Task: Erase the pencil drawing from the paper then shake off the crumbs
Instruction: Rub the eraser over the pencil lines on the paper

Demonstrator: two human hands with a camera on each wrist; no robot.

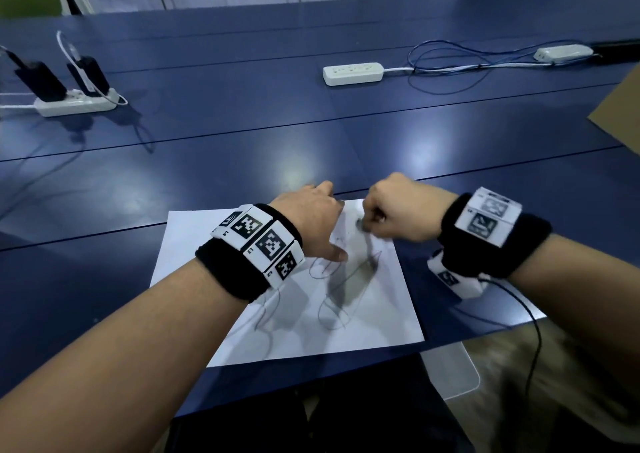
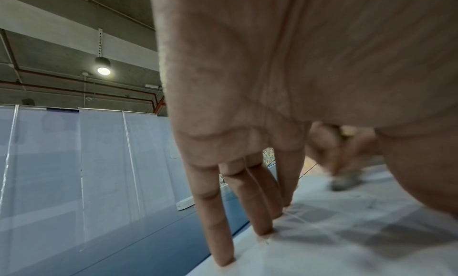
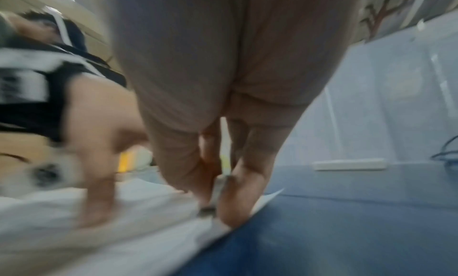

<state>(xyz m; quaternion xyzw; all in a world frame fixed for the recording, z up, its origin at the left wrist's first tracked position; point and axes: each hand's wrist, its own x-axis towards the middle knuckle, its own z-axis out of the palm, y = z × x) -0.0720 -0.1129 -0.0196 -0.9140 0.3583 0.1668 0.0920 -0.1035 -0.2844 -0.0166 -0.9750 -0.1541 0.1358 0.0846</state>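
Fingers (image 2: 257, 207) of the left hand (image 1: 308, 220) lie spread, pinning the paper (image 1: 194, 244) while the right hand (image 1: 398, 210) pinches the eraser (image 1: 360, 224) against its pencil drawing (image 1: 346, 279).

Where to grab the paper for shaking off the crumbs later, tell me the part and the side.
Probably the bare near edge of the paper, pinched from the person's own side. It lies flat on the table near the front edge, while the left hand presses the far part and the right hand rubs the eraser there.
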